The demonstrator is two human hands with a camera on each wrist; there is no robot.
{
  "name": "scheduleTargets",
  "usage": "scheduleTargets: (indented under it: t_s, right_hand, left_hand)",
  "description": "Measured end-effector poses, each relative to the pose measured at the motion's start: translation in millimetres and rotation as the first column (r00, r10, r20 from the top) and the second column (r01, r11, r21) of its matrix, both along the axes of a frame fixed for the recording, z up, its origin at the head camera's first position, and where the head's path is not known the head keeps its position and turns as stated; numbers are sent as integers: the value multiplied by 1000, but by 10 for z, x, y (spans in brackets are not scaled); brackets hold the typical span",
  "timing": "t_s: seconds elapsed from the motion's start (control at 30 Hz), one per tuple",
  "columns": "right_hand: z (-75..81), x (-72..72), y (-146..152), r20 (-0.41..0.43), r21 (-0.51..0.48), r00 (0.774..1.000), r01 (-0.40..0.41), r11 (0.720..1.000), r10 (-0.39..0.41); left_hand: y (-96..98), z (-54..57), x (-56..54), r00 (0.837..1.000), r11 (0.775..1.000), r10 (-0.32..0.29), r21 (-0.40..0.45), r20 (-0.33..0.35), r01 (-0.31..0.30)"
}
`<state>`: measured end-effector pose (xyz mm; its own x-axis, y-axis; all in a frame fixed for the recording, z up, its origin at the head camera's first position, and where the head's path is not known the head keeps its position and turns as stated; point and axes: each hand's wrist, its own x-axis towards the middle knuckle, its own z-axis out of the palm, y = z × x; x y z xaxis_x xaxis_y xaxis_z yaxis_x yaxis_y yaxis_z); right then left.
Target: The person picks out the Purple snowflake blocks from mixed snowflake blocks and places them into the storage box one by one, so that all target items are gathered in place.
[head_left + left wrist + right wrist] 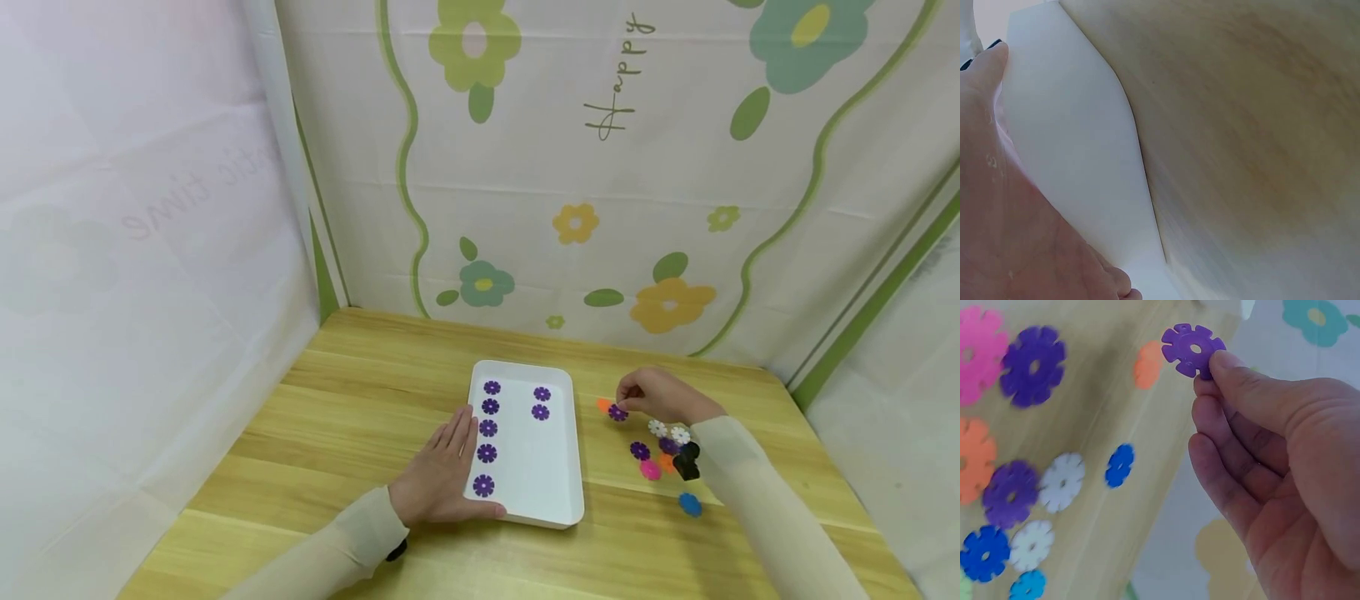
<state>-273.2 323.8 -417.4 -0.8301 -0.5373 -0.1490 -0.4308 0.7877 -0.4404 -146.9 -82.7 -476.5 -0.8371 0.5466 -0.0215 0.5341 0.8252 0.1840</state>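
A white rectangular tray [531, 471] stands on the table. Purple snowflake discs line its left side in a column of several, such as this purple disc [487, 453]; two more lie at its upper right. My left hand [433, 485] rests against the tray's near left corner, fingers straight along the left wall and thumb over the near rim; the left wrist view shows the palm by the tray's outer wall. To the right of the tray, my right hand [660, 395] pinches a purple snowflake disc [1186, 349] between thumb and fingertips, raised above the table in the right wrist view.
Right of the tray lie loose snowflake discs: a pink disc [650, 470], a blue disc [690, 504], white discs [1062, 482], orange discs [1147, 365] and purple discs [1034, 366]. A flowered cloth [525, 167] hangs along the back edge of the wooden table [315, 433].
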Motion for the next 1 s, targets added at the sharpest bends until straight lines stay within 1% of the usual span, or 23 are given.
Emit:
scheduleTargets:
  t_s: [0.23,0.43,0.57,0.7,0.83,0.93,1.0]
  right_hand:
    - [125,-38,-359,0,-3,996,-84,996,84]
    - [156,-63,-713,-12,14,990,-140,990,140]
    - [107,-72,-934,-20,9,983,-184,983,184]
    - [5,-74,-1097,-14,-1,973,-230,973,230]
    - [-96,-61,-1187,17,14,974,-224,974,224]
    - [-152,-55,-1226,17,25,974,-224,974,224]
    - [-184,-53,-1244,2,30,971,-240,970,240]
  left_hand:
    - [-11,7,2,1000,1000,0,5,-2,0]
    - [-12,8,-9,1000,1000,1,3,0,-1]
    - [-9,-1,-21,1000,1000,5,-8,-2,-5]
    - [-8,-11,-32,1000,1000,-2,-12,-15,2]
    - [-10,12,-24,1000,1000,-15,-10,-18,15]
    - [-10,42,-13,1000,1000,-13,-18,-5,13]
    - [-11,57,-5,1000,1000,-8,-19,-3,7]
